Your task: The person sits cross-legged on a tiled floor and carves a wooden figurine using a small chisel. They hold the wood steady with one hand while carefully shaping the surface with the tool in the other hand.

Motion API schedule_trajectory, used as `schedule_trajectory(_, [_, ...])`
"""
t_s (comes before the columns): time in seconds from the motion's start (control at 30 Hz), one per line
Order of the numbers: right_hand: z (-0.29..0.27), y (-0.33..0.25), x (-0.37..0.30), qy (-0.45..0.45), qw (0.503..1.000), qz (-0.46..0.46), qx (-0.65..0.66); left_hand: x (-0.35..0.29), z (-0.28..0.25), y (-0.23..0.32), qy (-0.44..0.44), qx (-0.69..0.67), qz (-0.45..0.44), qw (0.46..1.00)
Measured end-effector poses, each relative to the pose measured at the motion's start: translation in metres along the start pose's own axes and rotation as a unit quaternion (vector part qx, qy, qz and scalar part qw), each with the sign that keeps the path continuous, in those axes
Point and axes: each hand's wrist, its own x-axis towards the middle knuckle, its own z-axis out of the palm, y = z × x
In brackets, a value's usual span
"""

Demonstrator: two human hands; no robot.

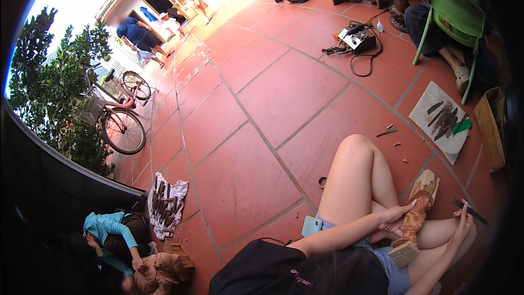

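A carved wooden figure (416, 216) lies slantwise across my bare legs, with a rough pale block at each end. My left hand (397, 216) is closed around its middle from the left side. To the right of the carving, my right hand (463, 220) pinches a dark, narrow, flat tool (476, 215) that looks like a file. The tool is held apart from the wood. Its far end points right and down. The palm side of my left fingers is partly hidden behind the carving.
Beyond my knees, a pale cloth (441, 120) holds several dark tools beside a cardboard box (491, 128). A corded black device (357, 38) sits on the tiles. At lower left, a person in turquoise (112, 229) works on a brown carving (158, 273). A bicycle (124, 112) stands further off.
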Motion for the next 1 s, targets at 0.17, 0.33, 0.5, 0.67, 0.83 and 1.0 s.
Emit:
schedule_trajectory(0.17, [-0.003,0.002,0.001,0.0,1.0,-0.002,-0.017,-0.004,0.014,0.002,0.009,-0.004,0.012,1.0])
schedule_trajectory(0.33, [-0.005,0.006,0.003,-0.006,1.0,-0.002,-0.014,-0.007,0.017,0.002,0.0,0.023,0.009,1.0])
schedule_trajectory(0.5, [0.0,-0.002,-0.003,0.012,1.0,0.0,-0.017,-0.009,0.016,0.001,0.024,0.016,0.004,1.0])
schedule_trajectory(0.67, [0.0,-0.003,-0.002,-0.006,1.0,-0.012,-0.012,-0.012,0.014,0.004,0.058,0.055,0.005,0.997])
schedule_trajectory(0.83, [0.006,-0.014,-0.008,-0.007,0.999,-0.028,-0.027,-0.013,0.04,0.02,0.193,0.215,0.007,0.957])
schedule_trajectory(1.0, [0.026,-0.032,-0.011,-0.022,0.999,-0.007,-0.029,-0.012,0.014,0.028,0.278,0.282,0.08,0.915])
